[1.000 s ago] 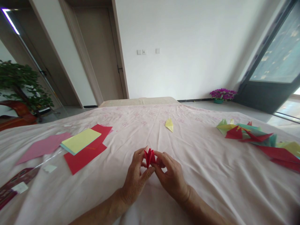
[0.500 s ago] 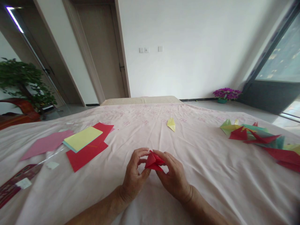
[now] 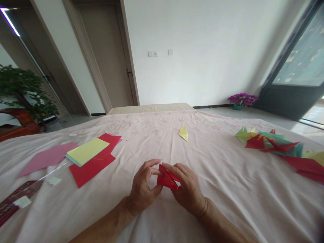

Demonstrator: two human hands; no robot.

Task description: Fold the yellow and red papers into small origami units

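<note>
A small folded red paper piece [image 3: 166,178] is pinched between my two hands just above the pale pink cloth [image 3: 217,175]. My left hand [image 3: 143,189] grips its left side with curled fingers and thumb. My right hand [image 3: 188,189] covers its right side, fingers closed on the folds. The paper lies tilted, with its point toward the upper left.
Flat sheets of paper lie at the left: red [image 3: 92,163], yellow [image 3: 87,151] and pink [image 3: 48,158]. A small folded yellow piece [image 3: 183,133] sits further back. A heap of folded red, green and yellow pieces [image 3: 275,146] spreads at the right. A dark red packet [image 3: 15,199] lies at the left edge.
The red piece stood upright between my fingertips a second ago; both hands have since turned it down flat and lowered it slightly toward the cloth.
</note>
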